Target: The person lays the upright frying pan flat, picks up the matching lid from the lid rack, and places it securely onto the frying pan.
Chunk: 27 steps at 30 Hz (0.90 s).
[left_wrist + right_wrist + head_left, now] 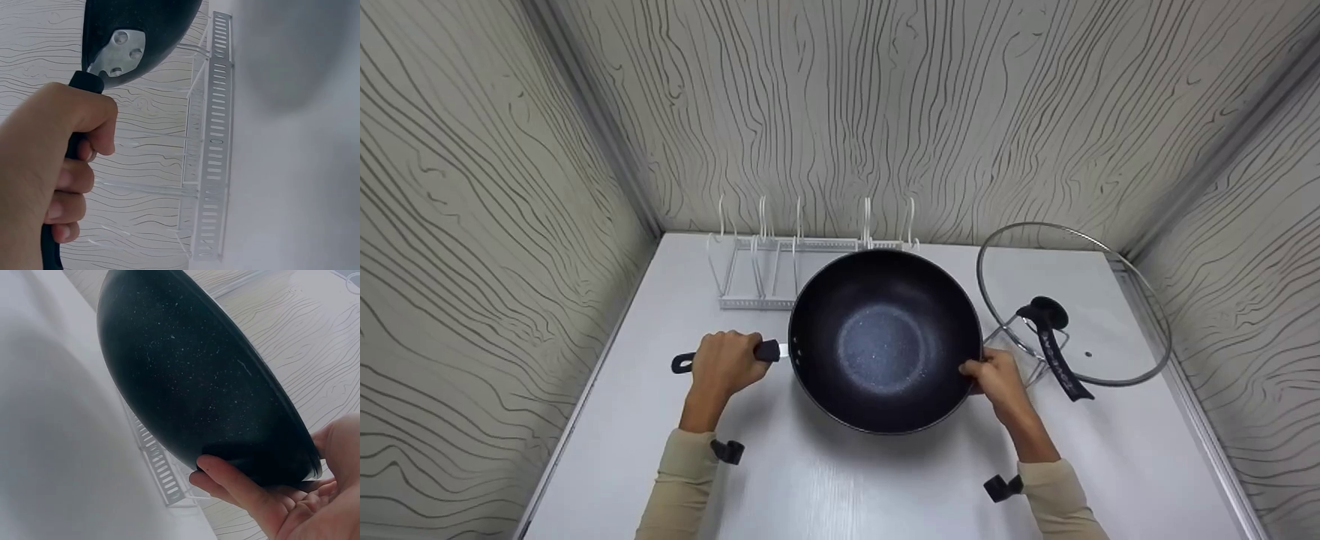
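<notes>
A deep black wok (885, 352) with a speckled inside is held above the white table in the head view. My left hand (727, 364) grips its black handle (87, 82), the fingers wrapped round it. At the opposite side my right hand (1001, 379) pinches the rim, thumb on the inside and fingers beneath. The right wrist view shows the speckled outer wall of the wok (191, 382) with fingers (225, 478) pressed under it. Behind the wok stands a white wire rack (757, 303), partly hidden by it.
To the right a glass lid (1099, 330) with a steel rim and a black handle (1057, 352) leans on a partly hidden wire stand (1039, 367). Wood-patterned walls (840, 112) enclose the table (825, 495) at the back and both sides.
</notes>
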Each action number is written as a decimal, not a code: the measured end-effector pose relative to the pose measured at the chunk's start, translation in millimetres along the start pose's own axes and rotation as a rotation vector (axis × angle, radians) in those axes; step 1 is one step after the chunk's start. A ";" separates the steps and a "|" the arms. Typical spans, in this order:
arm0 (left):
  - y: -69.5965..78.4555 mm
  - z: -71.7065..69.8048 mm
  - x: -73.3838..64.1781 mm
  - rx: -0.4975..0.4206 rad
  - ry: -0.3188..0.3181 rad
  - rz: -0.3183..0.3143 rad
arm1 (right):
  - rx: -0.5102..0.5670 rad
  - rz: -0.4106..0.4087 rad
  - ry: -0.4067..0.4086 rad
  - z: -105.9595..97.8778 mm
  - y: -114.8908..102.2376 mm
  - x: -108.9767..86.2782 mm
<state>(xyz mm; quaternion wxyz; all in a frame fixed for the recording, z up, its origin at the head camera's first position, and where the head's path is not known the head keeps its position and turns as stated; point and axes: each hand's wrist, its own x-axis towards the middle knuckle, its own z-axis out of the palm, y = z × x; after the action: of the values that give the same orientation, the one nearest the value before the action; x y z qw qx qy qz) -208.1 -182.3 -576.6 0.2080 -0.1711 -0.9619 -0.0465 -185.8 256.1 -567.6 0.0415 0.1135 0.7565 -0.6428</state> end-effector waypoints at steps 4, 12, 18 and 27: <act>-1.9 4.7 -1.8 -0.017 -0.008 -0.001 | 0.014 0.006 0.013 2.7 4.4 -0.5; -3.8 12.1 -5.4 -0.026 -0.005 0.006 | 0.016 0.025 0.029 6.6 13.8 -1.2; -4.7 17.7 -9.7 -0.011 -0.007 0.014 | 0.004 0.049 0.033 8.8 18.7 -4.5; -6.1 25.6 -16.9 -0.020 0.024 0.032 | 0.012 0.060 0.040 11.8 30.4 -6.9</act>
<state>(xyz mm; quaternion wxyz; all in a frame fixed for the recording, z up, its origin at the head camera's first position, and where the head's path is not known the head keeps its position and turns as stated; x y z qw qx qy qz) -205.5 -189.1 -607.0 0.2184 -0.1880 -0.9560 -0.0550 -173.2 248.2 -597.5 0.0449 0.1490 0.7495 -0.6434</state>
